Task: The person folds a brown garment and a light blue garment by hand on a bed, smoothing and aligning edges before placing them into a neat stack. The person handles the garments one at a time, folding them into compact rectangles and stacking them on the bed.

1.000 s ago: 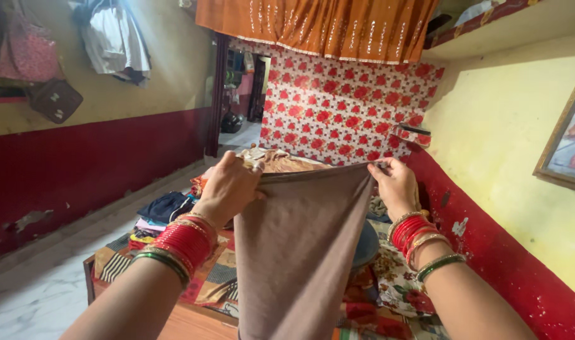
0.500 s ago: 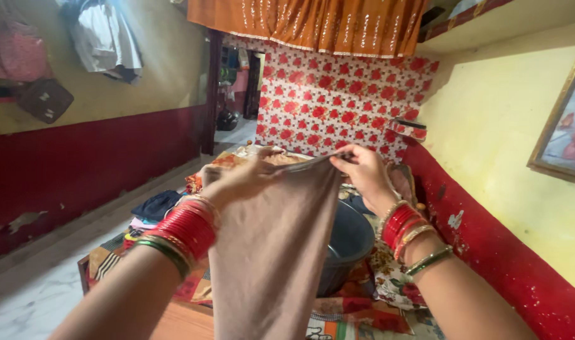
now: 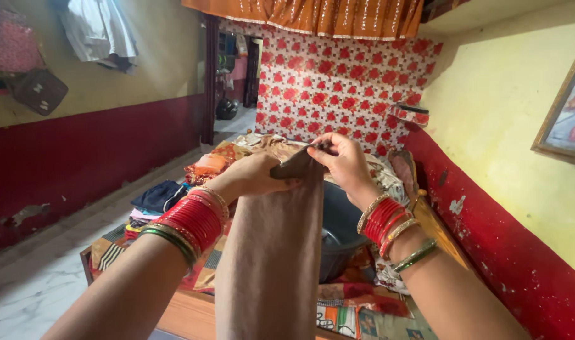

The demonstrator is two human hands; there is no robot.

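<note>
On your far left a dark bag (image 3: 39,91) hangs against the yellow-and-maroon wall, with pale clothes (image 3: 99,28) hanging on the same wall just to its right. Lower down, the bed (image 3: 193,308) carries a patchwork cover, and near its left edge lies a pile of folded clothes (image 3: 158,198), dark blue on top. Your left hand (image 3: 256,176) is raised over the bed, red and green bangles stacked on its wrist, and its fingers are pinched on the top edge of the brown cloth (image 3: 272,252). That cloth hangs straight down from your hands as one long, narrow strip in the middle of the view, its lower end running out of the picture at the bottom. Your right hand (image 3: 341,160), also ringed with bangles, grips the same top edge, and the two hands sit close together, nearly touching, with the cloth's upper corners bunched between them. Just behind and to the right of the hanging cloth, a dark round tub (image 3: 344,230) stands on the bed, partly hidden by the fabric. Beyond your hands a red-flowered curtain (image 3: 344,82) covers the far wall under an orange drape (image 3: 319,16). On your right the yellow wall holds the corner of a framed picture (image 3: 567,107).
</note>
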